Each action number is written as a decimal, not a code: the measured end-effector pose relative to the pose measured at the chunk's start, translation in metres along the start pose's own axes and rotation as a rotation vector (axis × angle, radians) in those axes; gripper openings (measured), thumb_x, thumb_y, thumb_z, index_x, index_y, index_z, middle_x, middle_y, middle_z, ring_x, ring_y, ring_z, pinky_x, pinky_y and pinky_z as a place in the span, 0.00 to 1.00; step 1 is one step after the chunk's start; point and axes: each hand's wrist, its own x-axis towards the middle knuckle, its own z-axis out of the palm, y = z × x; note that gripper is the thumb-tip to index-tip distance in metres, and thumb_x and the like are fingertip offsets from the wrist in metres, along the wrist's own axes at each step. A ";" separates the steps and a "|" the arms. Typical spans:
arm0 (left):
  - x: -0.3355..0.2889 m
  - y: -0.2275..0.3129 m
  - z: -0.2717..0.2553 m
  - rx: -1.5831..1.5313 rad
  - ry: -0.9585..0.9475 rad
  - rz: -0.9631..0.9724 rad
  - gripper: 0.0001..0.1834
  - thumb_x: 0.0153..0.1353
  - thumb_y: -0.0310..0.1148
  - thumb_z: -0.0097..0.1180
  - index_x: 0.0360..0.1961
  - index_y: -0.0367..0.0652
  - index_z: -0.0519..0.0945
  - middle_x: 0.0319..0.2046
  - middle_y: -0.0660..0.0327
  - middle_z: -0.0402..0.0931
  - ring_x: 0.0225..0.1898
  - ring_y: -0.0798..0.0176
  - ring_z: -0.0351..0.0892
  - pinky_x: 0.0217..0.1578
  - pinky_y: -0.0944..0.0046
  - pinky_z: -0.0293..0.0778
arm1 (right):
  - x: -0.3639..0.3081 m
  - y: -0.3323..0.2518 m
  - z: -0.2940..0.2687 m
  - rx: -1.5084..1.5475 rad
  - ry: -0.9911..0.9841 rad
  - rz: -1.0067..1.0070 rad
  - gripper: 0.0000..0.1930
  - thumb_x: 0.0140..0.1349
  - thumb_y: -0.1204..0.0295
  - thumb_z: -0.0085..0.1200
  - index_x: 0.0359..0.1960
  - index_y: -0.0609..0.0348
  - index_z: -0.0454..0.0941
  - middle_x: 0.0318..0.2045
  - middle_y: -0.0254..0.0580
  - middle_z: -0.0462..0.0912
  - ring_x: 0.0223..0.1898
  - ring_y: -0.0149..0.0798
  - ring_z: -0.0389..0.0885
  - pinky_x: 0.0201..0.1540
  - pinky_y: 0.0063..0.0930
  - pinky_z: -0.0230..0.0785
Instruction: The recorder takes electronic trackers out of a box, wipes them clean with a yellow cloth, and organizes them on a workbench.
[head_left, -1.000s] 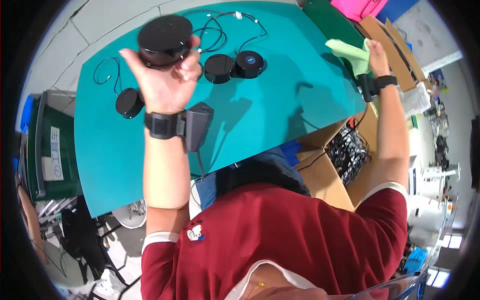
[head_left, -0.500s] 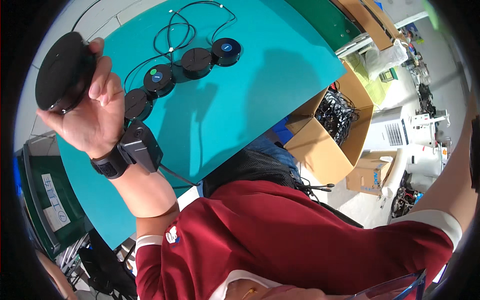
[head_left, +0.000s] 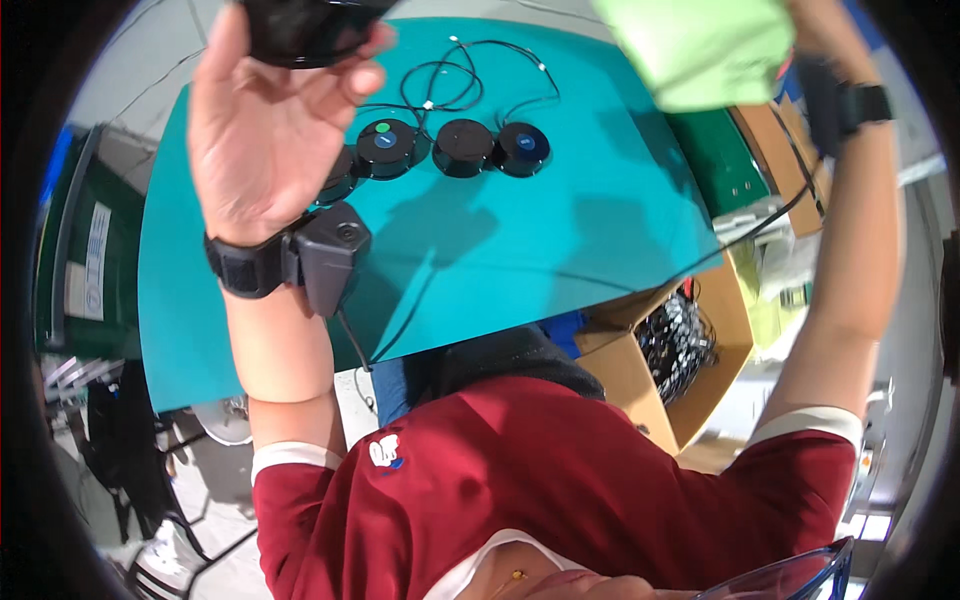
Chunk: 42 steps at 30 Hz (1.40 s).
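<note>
My left hand (head_left: 268,145) is raised at the upper left with its fingers closed around a glossy black round puck-shaped device (head_left: 312,32), cut off by the top edge. At the upper right, my right hand (head_left: 825,35) has hold of a light green cloth (head_left: 705,50), blurred by motion; its fingers are mostly hidden. Further round black devices lie on the table beyond my left wrist: one with a green and a blue sticker (head_left: 386,150), a plain one (head_left: 463,148) and one with a blue sticker (head_left: 522,150). Another (head_left: 338,180) is partly behind my left hand.
Thin black cables (head_left: 460,80) loop behind the devices on the teal table (head_left: 520,265). An open cardboard box (head_left: 735,350) filled with cables stands by the table's right edge. Wrist-mounted cameras (head_left: 338,255) sit on both arms, with a cord hanging from each.
My left hand has moved right and up with the black device. My right arm has swung into view with the green cloth over the far right of the table.
</note>
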 end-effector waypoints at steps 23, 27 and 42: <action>0.042 -0.105 -0.026 0.346 0.410 -0.338 0.24 0.61 0.48 0.48 0.55 0.52 0.62 0.41 0.65 0.72 0.32 0.68 0.74 0.25 0.73 0.70 | -0.005 -0.004 0.187 1.357 0.298 -0.037 0.12 0.65 0.67 0.42 0.38 0.64 0.74 0.29 0.38 0.79 0.29 0.28 0.77 0.31 0.20 0.71; 0.045 -0.107 -0.036 0.165 0.395 -0.286 0.25 0.59 0.46 0.52 0.54 0.50 0.63 0.42 0.63 0.72 0.32 0.68 0.75 0.27 0.73 0.73 | -0.010 -0.042 0.177 1.039 -0.231 -0.385 0.16 0.65 0.62 0.42 0.43 0.62 0.73 0.37 0.36 0.77 0.39 0.26 0.74 0.40 0.21 0.66; 0.042 -0.117 -0.003 0.158 0.281 -0.113 0.31 0.60 0.47 0.49 0.60 0.48 0.56 0.54 0.59 0.65 0.50 0.61 0.70 0.50 0.61 0.70 | -0.078 -0.065 0.232 0.646 0.613 -0.440 0.22 0.57 0.69 0.48 0.53 0.67 0.64 0.52 0.53 0.65 0.55 0.49 0.63 0.56 0.37 0.57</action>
